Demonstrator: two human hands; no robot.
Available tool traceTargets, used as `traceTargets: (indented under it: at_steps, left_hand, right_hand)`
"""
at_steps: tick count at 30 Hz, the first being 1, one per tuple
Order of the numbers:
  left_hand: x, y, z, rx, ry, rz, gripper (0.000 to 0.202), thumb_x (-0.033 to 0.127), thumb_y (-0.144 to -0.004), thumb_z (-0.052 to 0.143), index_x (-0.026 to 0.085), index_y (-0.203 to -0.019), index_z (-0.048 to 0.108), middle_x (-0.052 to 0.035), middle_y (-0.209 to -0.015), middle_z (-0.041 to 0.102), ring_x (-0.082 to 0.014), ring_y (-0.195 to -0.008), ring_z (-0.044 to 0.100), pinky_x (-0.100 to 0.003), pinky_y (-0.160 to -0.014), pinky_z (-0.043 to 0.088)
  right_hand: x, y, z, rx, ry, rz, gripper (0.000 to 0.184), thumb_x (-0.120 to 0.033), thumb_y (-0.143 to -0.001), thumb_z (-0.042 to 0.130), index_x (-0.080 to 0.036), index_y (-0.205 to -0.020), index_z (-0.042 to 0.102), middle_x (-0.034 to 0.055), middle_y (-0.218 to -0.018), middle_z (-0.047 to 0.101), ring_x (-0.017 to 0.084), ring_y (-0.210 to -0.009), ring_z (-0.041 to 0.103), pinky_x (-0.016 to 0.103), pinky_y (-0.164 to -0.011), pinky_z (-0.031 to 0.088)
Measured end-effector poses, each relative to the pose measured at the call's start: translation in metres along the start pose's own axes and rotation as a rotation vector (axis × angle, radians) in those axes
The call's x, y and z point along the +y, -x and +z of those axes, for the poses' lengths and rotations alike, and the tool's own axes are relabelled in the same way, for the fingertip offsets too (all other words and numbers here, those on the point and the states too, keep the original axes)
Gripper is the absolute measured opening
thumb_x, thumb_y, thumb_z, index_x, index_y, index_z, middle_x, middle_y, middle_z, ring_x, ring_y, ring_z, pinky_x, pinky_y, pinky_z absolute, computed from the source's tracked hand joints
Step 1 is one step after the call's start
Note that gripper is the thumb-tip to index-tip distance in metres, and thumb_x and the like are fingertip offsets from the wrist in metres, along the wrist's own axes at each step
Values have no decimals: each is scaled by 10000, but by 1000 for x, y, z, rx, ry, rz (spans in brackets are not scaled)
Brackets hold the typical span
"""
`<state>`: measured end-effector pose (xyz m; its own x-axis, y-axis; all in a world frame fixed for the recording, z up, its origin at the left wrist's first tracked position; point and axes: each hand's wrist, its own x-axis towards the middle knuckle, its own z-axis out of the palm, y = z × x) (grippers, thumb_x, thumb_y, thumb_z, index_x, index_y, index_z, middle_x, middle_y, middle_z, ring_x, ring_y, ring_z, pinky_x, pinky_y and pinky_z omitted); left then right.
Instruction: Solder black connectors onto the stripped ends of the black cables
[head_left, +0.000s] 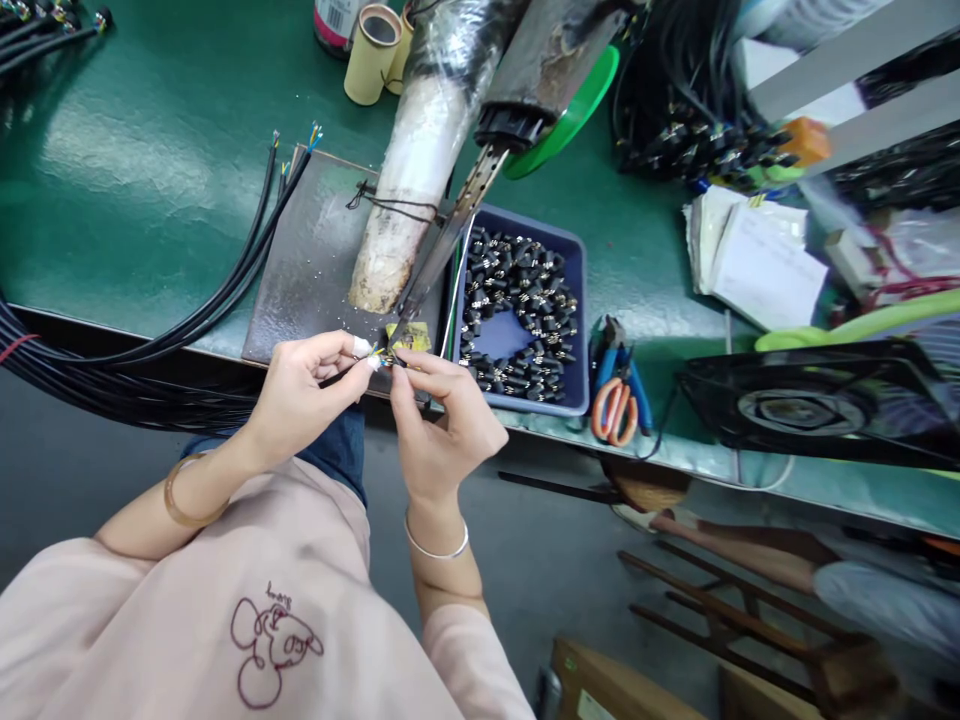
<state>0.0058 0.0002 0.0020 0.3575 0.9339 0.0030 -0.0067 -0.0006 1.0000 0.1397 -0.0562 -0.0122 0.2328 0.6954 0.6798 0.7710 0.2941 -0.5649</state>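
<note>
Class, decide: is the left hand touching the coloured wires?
Touching. The head view shows the left hand pinching the coloured wires between its white-covered fingertips.

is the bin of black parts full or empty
Partly full: small black parts lie around a bare patch in the bin.

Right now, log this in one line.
left hand: pinching wires; right hand: pinching black part; iron: tip near wires; tray: connectors, right of iron
</note>
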Motion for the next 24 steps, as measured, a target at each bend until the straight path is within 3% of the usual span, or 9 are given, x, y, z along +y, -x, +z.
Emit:
traceTargets:
  at_steps: [3, 7, 24]
  left_hand:
    - [0, -1, 0, 20, -93, 49, 149, 226, -838, 620, 139, -718, 609, 23, -561, 576, -69, -498, 517, -180, -499, 422]
    - [-1, -1, -1, 16, -165, 87, 155, 209, -846, 617, 142, -709, 591, 24, -569, 587, -69, -497, 522, -180, -492, 413]
    - [-1, -1, 0, 49, -243, 181, 100, 204, -866, 609, 145, -787, 614, 46, -573, 558, -58, -506, 457, -174, -512, 399]
  right_hand:
    - [-1, -3, 0, 10, 86, -128, 150, -65, -857, 701, -202, -873, 642, 31, -920, 797, 133, -832, 771, 229, -781, 623]
    - [-1, -6, -1, -5, 129, -197, 161, -57, -848, 709, -197, -887, 639, 43, -923, 800, 136, -823, 776, 207, -778, 617]
    - [3, -5, -3, -28, -84, 8, 156, -84, -839, 699, -221, -839, 625, 5, -953, 781, 145, -863, 755, 284, -779, 619]
